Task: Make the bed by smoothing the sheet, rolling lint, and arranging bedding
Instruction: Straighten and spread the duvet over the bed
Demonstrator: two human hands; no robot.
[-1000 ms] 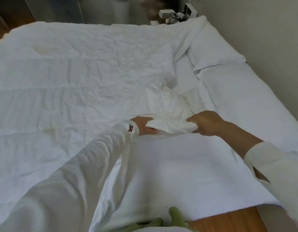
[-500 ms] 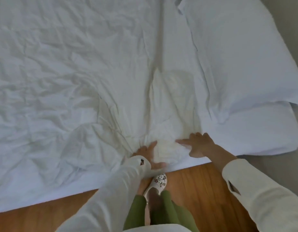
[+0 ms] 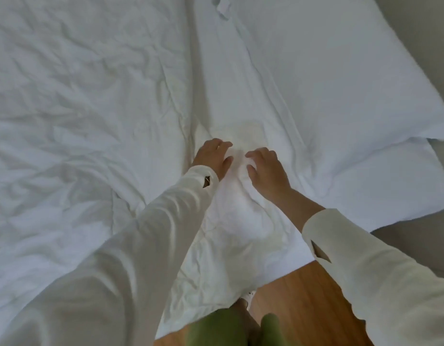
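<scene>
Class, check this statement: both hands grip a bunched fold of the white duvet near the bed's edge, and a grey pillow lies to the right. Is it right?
Not quite. The head view shows the pillow is white, not grey. The rest holds: left hand and right hand grip a bunched fold of the white duvet near the bed's edge.

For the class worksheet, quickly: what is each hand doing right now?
Left hand: grips a bunched fold of the sheet.
Right hand: grips the same fold.

floor (image 3: 303,308): warm wood planks | right strip (image 3: 435,71): plain grey | light: soft, even
</scene>
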